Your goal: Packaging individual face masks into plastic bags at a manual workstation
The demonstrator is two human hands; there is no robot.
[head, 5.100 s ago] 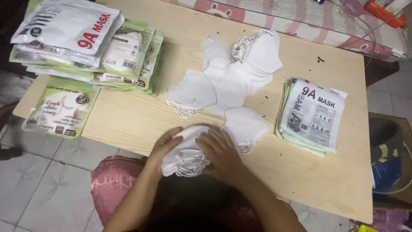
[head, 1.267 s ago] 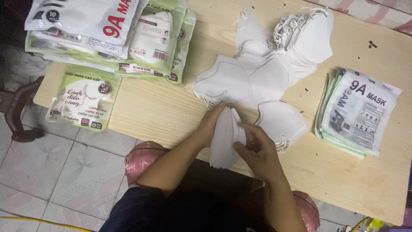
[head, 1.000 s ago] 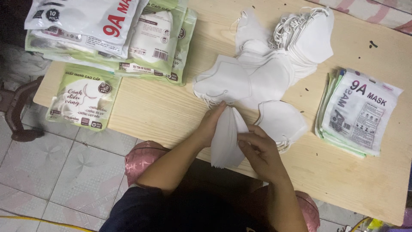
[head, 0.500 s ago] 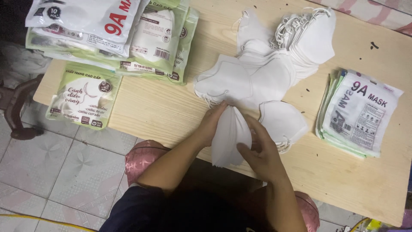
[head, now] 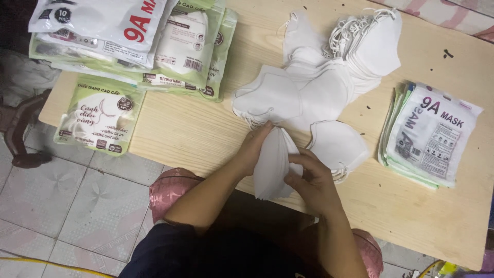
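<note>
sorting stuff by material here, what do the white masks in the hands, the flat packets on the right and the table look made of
The stack of white masks held by the left hand and right hand: probably soft non-woven fabric, matte, with creased folds. The flat packets: thin plastic film, glossy, printed, green edges showing. The table: pale wood or wood-look laminate, straight grain lines, low sheen; I can't tell which.

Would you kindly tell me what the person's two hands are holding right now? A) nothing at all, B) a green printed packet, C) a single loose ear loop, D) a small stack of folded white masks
D: the left hand and right hand both grip a small stack of folded white masks at the near edge of the wooden table.
</note>
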